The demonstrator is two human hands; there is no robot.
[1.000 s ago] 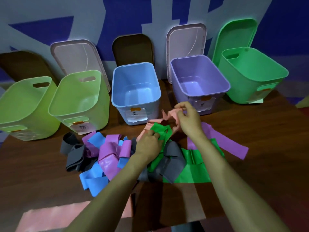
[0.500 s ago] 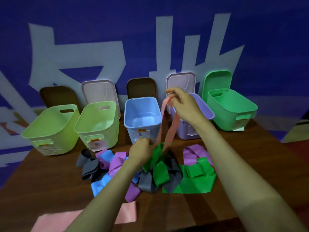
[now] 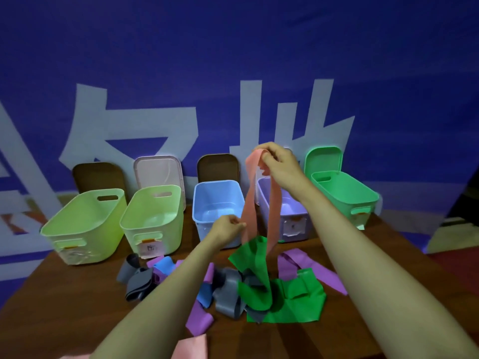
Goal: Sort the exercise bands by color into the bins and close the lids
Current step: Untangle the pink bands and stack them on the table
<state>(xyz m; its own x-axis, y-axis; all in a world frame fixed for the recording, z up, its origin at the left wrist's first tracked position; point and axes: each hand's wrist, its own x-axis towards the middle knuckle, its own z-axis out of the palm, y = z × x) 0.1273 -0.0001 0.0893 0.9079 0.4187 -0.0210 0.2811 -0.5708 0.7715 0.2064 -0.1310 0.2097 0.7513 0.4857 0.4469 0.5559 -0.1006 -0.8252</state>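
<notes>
My right hand (image 3: 278, 165) pinches the top of a long pink band (image 3: 251, 203) and holds it high above the table, in front of the purple bin (image 3: 285, 211). The pink loop hangs down through a green band (image 3: 255, 270) that is lifted with it. My left hand (image 3: 229, 229) pinches the pink band's left strand lower down, in front of the blue bin (image 3: 217, 203). A tangled pile of grey bands (image 3: 228, 288), purple bands (image 3: 305, 265), blue ones and another green band (image 3: 298, 304) lies on the wooden table (image 3: 64, 307).
Two light green bins (image 3: 85, 224) (image 3: 153, 216) stand at the left and a darker green bin (image 3: 344, 195) at the right. Their lids (image 3: 158, 172) lean upright against the blue wall behind. A pink band (image 3: 191, 348) lies at the table's near edge.
My right hand has raised the pink band from the pile to well above the bins. My left hand left the pile and took the band's hanging strand. The green band rose with it.
</notes>
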